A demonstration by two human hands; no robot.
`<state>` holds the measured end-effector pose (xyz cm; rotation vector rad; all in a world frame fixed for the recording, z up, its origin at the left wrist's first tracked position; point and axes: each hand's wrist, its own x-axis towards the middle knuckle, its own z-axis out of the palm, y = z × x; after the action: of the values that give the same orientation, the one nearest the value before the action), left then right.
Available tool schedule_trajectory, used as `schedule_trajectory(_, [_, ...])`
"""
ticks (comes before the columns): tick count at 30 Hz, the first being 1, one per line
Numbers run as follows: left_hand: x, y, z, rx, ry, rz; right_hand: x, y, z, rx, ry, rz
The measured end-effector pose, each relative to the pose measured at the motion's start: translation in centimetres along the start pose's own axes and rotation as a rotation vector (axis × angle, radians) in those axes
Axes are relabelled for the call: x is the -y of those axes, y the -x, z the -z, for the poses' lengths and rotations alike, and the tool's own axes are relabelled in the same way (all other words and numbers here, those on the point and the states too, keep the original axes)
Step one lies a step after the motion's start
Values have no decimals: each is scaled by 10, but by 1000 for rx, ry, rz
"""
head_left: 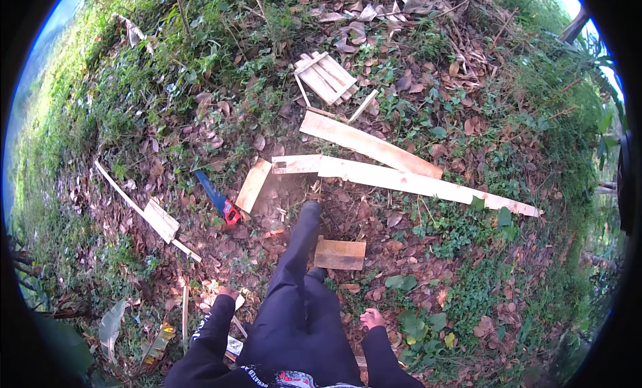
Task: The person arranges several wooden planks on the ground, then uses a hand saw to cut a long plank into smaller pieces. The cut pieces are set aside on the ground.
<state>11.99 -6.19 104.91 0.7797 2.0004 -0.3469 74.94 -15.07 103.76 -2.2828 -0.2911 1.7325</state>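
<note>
My left hand hangs low beside my left leg, above leaf litter and a thin strip of wood. Its fingers are mostly hidden, so its grip does not show. On the other side, my right hand hangs by my right thigh with fingers loosely curled and apart, holding nothing visible. One boot is forward, close to a short board and a hand saw with a blue blade and red handle. Nearest the right hand is a short two-toned wooden piece on the ground, beside my rear foot.
Two long boards, one upper and one lower, stretch to the right. A slatted wooden panel lies beyond them. At left, a long thin strip passes by a small slatted piece. Plants and dry leaves cover the sloping ground.
</note>
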Motion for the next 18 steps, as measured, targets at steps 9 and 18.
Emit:
schedule_trajectory(9, [-272, -299, 84, -63, 17, -217, 306, -258, -39, -214, 594, 209])
schedule_trajectory(18, [-579, -680, 51, -366, 61, -792, 668, -648, -220, -115, 705, 696])
